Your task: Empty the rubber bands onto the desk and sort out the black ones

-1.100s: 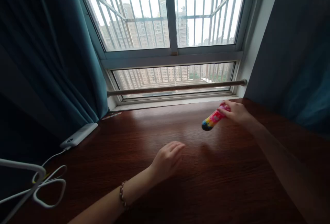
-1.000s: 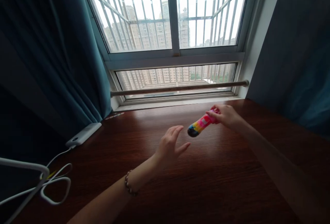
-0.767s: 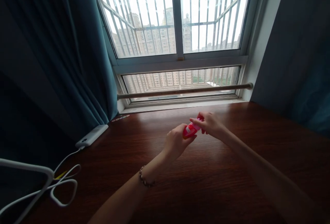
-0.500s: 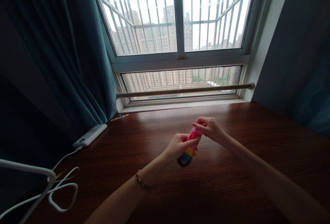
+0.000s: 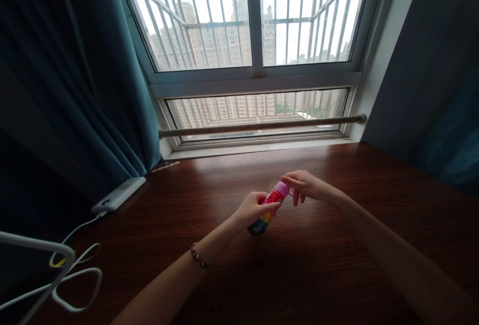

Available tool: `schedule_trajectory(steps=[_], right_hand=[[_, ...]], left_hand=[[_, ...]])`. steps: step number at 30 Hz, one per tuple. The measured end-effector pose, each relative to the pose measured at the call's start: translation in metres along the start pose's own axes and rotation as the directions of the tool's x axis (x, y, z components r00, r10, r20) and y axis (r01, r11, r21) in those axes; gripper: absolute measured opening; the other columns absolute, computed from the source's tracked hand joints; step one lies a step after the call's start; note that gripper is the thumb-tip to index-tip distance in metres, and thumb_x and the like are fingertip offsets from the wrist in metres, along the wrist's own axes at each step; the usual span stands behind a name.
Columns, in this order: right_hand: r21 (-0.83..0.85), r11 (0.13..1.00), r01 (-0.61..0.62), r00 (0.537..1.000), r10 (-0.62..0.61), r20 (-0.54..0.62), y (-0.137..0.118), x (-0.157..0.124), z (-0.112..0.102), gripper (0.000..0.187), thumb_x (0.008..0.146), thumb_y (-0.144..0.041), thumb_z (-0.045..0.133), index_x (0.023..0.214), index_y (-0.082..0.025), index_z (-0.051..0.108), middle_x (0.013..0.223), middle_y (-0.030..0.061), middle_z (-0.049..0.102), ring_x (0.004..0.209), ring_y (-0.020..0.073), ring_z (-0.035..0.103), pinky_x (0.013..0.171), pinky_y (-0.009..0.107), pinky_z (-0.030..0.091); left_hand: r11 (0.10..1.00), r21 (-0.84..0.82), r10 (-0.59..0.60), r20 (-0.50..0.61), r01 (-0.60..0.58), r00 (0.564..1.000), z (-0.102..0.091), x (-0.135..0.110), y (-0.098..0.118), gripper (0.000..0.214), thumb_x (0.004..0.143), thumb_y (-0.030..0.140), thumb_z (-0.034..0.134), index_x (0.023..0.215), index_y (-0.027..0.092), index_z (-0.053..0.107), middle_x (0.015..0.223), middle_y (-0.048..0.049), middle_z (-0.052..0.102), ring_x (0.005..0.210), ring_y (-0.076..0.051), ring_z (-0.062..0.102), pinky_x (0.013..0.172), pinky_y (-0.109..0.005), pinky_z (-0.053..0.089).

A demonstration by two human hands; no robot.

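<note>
My left hand (image 5: 256, 209) is wrapped around a small bottle (image 5: 275, 197) with a red label, a yellow band and a dark blue lower end. The bottle tilts over the wooden surface (image 5: 322, 265), its pink cap (image 5: 282, 189) pointing up and to the right. At the cap, my right hand (image 5: 303, 185) has its fingers apart, the fingertips at the cap's edge without a visible grip. A thin pink loop shows beside the cap, under those fingers. Part of the label is covered by my left fingers and thumb.
A white power bank (image 5: 119, 196) lies at the left by the blue curtain (image 5: 127, 130), with a white cable (image 5: 98, 285) looping from it. A white bent tube (image 5: 41, 242) stands at the left edge. A rail (image 5: 262, 126) crosses before the barred window.
My right hand has loosened from the pink cap, and its fingers have spread, so more of the cap shows. The bottle and both hands sit slightly farther left in view, as the camera has shifted.
</note>
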State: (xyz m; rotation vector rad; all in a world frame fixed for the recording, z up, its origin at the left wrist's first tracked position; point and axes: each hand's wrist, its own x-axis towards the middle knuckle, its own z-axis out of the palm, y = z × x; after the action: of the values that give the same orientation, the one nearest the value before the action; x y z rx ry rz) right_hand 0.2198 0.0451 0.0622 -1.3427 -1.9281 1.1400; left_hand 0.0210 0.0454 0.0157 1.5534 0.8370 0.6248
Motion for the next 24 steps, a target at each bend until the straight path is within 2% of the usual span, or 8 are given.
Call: schedule_trajectory(steps=[2, 6, 9, 12, 17, 20, 24], right_hand=[[-0.018, 1.0, -0.006, 1.0, 0.006, 0.004, -0.001, -0.001, -0.001, 0.048, 0.074, -0.056, 0.053, 0.082, -0.01, 0.06, 0.057, 0.0035, 0.059, 0.044, 0.0123, 0.056, 0.036, 0.02, 0.041], [0.196, 0.973, 0.119, 0.987, -0.137, 0.082, -0.006, -0.004, -0.011, 0.042, 0.059, -0.035, 0.074, 0.092, -0.012, 0.061, 0.092, 0.0078, 0.064, 0.075, 0.0155, 0.061, 0.063, 0.024, 0.05], [0.273, 0.949, 0.159, 0.984, -0.174, 0.03, -0.008, -0.005, -0.011, 0.042, 0.061, -0.033, 0.073, 0.096, -0.013, 0.062, 0.104, 0.0084, 0.061, 0.088, 0.0168, 0.059, 0.075, 0.027, 0.048], [0.198, 0.973, 0.116, 0.993, -0.114, -0.017, -0.007, -0.003, -0.004, 0.042, 0.067, -0.039, 0.068, 0.099, -0.012, 0.061, 0.098, 0.0087, 0.063, 0.083, 0.0164, 0.059, 0.07, 0.026, 0.048], [0.074, 0.996, -0.052, 0.991, 0.042, 0.131, -0.003, -0.004, -0.001, 0.04, 0.07, -0.042, 0.064, 0.097, -0.012, 0.062, 0.074, 0.0061, 0.065, 0.063, 0.0143, 0.062, 0.051, 0.021, 0.048], [0.058, 0.997, -0.051, 0.988, 0.042, 0.148, -0.003, -0.005, -0.004, 0.037, 0.069, -0.037, 0.065, 0.097, -0.012, 0.061, 0.07, 0.0051, 0.065, 0.06, 0.0133, 0.062, 0.048, 0.019, 0.047], [0.078, 0.997, -0.023, 0.99, 0.012, 0.143, -0.005, -0.006, -0.005, 0.038, 0.067, -0.034, 0.067, 0.098, -0.012, 0.06, 0.076, 0.006, 0.064, 0.063, 0.0141, 0.062, 0.049, 0.02, 0.047]], left_hand=[[0.997, 0.067, 0.024, 0.005, -0.025, 1.0, 0.0, 0.0, -0.001, 0.034, 0.068, 0.044, 0.065, 0.076, 0.011, 0.062, 0.067, -0.0046, 0.064, 0.058, -0.014, 0.059, 0.055, -0.023, 0.043], [0.997, 0.067, 0.034, 0.014, -0.034, 0.999, -0.001, 0.0, -0.002, 0.035, 0.07, 0.044, 0.064, 0.081, 0.011, 0.062, 0.068, -0.0048, 0.064, 0.06, -0.015, 0.059, 0.057, -0.024, 0.044], [0.997, 0.068, 0.028, 0.02, -0.029, 0.999, 0.0, -0.001, 0.0, 0.037, 0.07, 0.044, 0.064, 0.082, 0.01, 0.062, 0.07, -0.0057, 0.064, 0.061, -0.016, 0.059, 0.056, -0.024, 0.044], [0.994, 0.1, 0.044, 0.021, -0.046, 0.999, 0.001, -0.003, 0.001, 0.038, 0.07, 0.045, 0.063, 0.083, 0.01, 0.063, 0.071, -0.0063, 0.065, 0.062, -0.016, 0.06, 0.057, -0.024, 0.044], [0.98, 0.186, 0.064, 0.01, -0.065, 0.998, 0.002, -0.005, 0.004, 0.039, 0.069, 0.046, 0.063, 0.082, 0.009, 0.065, 0.071, -0.006, 0.065, 0.064, -0.017, 0.06, 0.056, -0.024, 0.042], [0.981, 0.187, 0.053, 0.017, -0.056, 0.998, 0.002, -0.005, 0.005, 0.039, 0.068, 0.046, 0.064, 0.082, 0.009, 0.065, 0.07, -0.0052, 0.065, 0.063, -0.017, 0.06, 0.056, -0.023, 0.042], [0.997, 0.07, 0.015, 0.046, -0.018, 0.999, 0.002, -0.004, 0.006, 0.038, 0.066, 0.044, 0.066, 0.082, 0.01, 0.064, 0.069, -0.0046, 0.064, 0.063, -0.016, 0.06, 0.057, -0.025, 0.044]])
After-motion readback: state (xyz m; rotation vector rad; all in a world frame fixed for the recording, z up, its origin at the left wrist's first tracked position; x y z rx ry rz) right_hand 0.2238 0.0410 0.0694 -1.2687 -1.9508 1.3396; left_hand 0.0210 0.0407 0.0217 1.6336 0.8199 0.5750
